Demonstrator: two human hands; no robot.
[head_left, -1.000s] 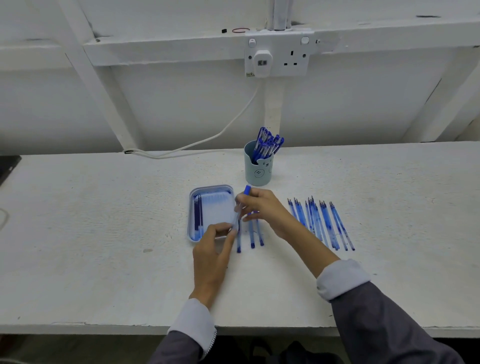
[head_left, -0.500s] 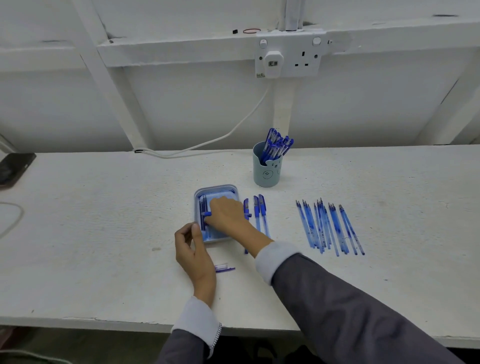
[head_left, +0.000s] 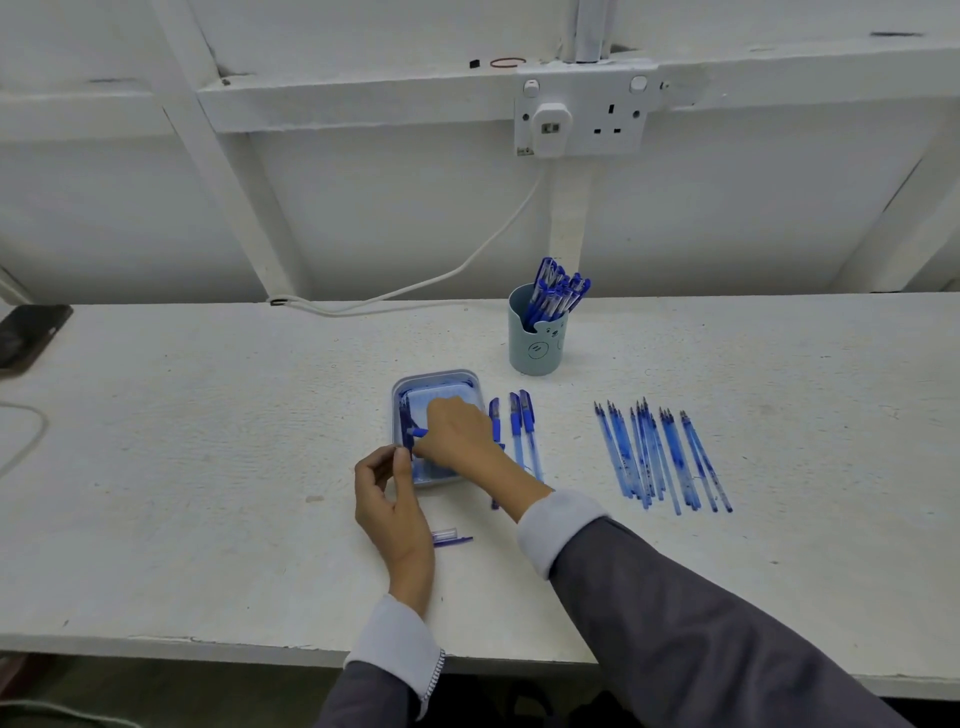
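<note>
A small translucent blue tray (head_left: 435, 378) lies at the middle of the white table, with dark blue pen parts along its left side. My right hand (head_left: 460, 434) reaches over the tray, its fingers pinching a blue pen (head_left: 417, 432) whose end pokes out to the left. My left hand (head_left: 390, 499) is at the tray's front left corner, fingers curled and thumb by the rim; whether it pinches anything is unclear. A clear and blue cap (head_left: 451, 537) lies on the table beside my left wrist.
Three capped blue pens (head_left: 521, 426) lie right of the tray. Several blue pen refills (head_left: 660, 457) lie in a row farther right. A pale blue cup (head_left: 537, 343) of pens stands behind. A phone (head_left: 28, 335) lies far left; a white cable (head_left: 415, 288) runs along the wall.
My right hand carried the blue pen left from over the loose pens to the tray. My left hand let go of its piece, which now lies on the table, and moved to the tray's corner.
</note>
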